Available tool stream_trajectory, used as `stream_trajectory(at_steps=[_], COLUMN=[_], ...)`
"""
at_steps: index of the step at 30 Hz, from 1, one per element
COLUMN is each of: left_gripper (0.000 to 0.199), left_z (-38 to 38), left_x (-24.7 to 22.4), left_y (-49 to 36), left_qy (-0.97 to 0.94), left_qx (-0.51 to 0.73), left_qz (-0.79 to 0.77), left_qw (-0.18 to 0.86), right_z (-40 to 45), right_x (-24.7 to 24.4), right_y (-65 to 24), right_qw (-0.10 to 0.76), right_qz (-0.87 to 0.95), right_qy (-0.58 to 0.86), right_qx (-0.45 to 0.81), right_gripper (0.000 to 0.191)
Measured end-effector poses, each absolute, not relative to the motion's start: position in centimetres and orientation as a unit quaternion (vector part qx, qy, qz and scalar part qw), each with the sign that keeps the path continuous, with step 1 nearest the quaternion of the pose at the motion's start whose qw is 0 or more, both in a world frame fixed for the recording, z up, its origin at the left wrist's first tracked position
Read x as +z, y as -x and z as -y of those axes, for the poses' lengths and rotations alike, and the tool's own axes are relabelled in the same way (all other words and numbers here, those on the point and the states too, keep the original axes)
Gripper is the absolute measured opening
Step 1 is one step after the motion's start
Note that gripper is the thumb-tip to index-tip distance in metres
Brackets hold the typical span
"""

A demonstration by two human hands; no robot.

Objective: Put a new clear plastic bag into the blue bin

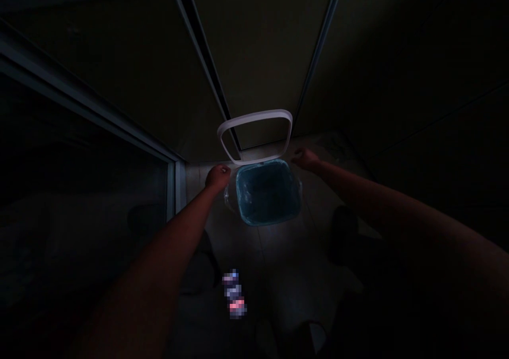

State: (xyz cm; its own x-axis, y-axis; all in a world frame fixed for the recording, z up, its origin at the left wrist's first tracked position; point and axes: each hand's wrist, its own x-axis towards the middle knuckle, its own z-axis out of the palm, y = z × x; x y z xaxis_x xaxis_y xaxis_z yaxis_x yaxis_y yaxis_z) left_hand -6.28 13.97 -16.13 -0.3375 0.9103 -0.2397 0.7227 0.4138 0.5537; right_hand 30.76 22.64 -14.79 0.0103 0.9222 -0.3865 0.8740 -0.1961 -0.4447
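In dim light a teal waste bin [268,192] stands on the tiled floor, seen from above. Its white rim frame [254,117] is tilted up at the back edge. Thin translucent plastic [228,200] shows along the bin's outer left side, and a little on the right. My left hand [218,177] is closed in a fist just left of the bin's back corner. Beyond the back right corner is my right hand [305,158], its fingers curled together. Whatever either hand holds is too dark or small to make out.
A pale panel [262,57] rises behind the bin. At the left runs a metal-framed glass door [170,189]. A blurred, lit phone-like object [234,294] appears low in the middle. Dark footwear shapes [344,231] stand at the right.
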Motion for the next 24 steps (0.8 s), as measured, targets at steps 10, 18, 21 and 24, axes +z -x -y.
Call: stream_trajectory(at_steps=[10, 18, 21, 24], left_gripper=[0.054, 0.041, 0.028, 0.018], left_z=[-13.5, -12.3, -11.8, -11.1], left_x=[-9.2, -6.3, -5.9, -5.5], left_y=[3.7, 3.4, 3.5, 3.4], left_qy=[-0.466, -0.439, -0.446, -0.451], left_qx=[0.419, 0.458, 0.478, 0.484], left_qz=[-0.69, -0.671, -0.651, -0.644], left_qw=[0.361, 0.384, 0.386, 0.385], right_z=[-18.2, -16.0, -15.6, -15.5], right_x=[-8.3, -5.3, -4.8, -4.6], right_y=[-28.3, -28.8, -29.2, -29.7], right_qw=[0.182, 0.201, 0.219, 0.238], right_qz=[0.684, 0.699, 0.696, 0.678], right_qy=[0.619, 0.603, 0.6, 0.625], right_qx=[0.341, 0.327, 0.327, 0.306], right_gripper=[0.068, 0.059, 0.047, 0.032])
